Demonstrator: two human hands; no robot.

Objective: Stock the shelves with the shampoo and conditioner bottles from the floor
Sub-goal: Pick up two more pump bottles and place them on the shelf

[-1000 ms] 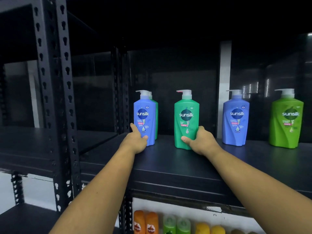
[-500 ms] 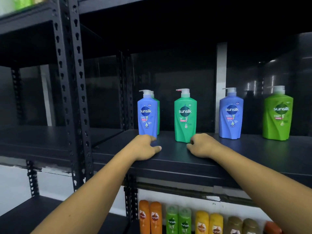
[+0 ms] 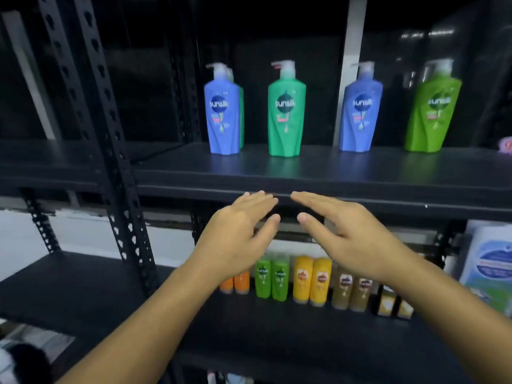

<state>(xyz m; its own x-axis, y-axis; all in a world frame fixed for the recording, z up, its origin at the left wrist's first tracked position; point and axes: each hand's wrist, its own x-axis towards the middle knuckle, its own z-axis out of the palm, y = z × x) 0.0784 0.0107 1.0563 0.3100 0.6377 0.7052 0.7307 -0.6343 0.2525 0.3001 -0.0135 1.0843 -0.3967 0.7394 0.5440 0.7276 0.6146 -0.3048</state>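
both hands are free and hold nothing. the left hand (image 3: 241,236) and the right hand (image 3: 346,236) are stretched out side by side, backs up, with straight, relaxed fingers. the two thumbs point at each other with a small gap between them. the fingertips (image 3: 260,194) reach the front edge of the upper shelf (image 3: 360,173). whether they touch this edge or only hang before it, i cannot tell.

the pump bottles stand upright in one row on this shelf, farther back and apart from the hands. from the left there is a blue bottle (image 3: 223,117) with a green bottle (image 3: 242,117) close behind it, mostly hidden. next come a teal bottle (image 3: 286,117), a second blue bottle (image 3: 360,115) and a light green bottle (image 3: 433,112), with gaps between them. at the far right of the shelf is a small pink thing (image 3: 505,145), too blurred to name.

on the lower shelf (image 3: 291,328), partly hidden by the hands, small bottles stand in pairs: orange bottles (image 3: 235,284), small green bottles (image 3: 271,278), yellow bottles (image 3: 311,281) and brown bottles (image 3: 352,289). right of them leans a white and blue pack (image 3: 487,264). a black post (image 3: 110,134) with holes stands at the left.
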